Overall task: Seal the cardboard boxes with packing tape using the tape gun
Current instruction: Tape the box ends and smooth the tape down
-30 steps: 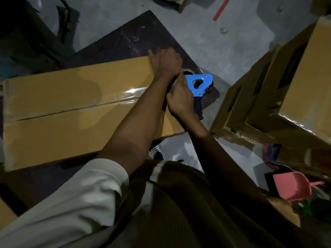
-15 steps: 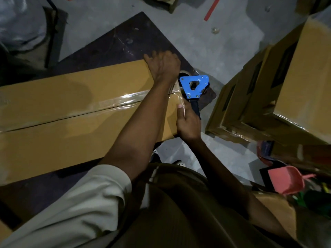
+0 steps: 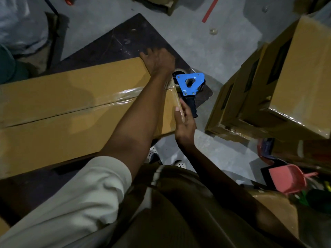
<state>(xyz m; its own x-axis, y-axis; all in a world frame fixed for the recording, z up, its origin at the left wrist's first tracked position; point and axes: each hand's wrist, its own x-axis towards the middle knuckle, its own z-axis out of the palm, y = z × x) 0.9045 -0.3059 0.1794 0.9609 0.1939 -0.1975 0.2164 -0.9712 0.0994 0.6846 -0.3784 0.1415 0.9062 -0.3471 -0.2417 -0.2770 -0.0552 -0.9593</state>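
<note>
long box fills left; stacked boxes wall right; tape gun occupies narrow floor gap between.

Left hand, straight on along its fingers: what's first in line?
Probably nothing: the left hand sits at the far edge of the cardboard box; beyond lies only the dark mat, seemingly lower.

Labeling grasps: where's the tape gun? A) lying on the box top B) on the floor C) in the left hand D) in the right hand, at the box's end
D: the right hand grips the tape gun by its handle at the box end; the left hand rests on top.
</note>
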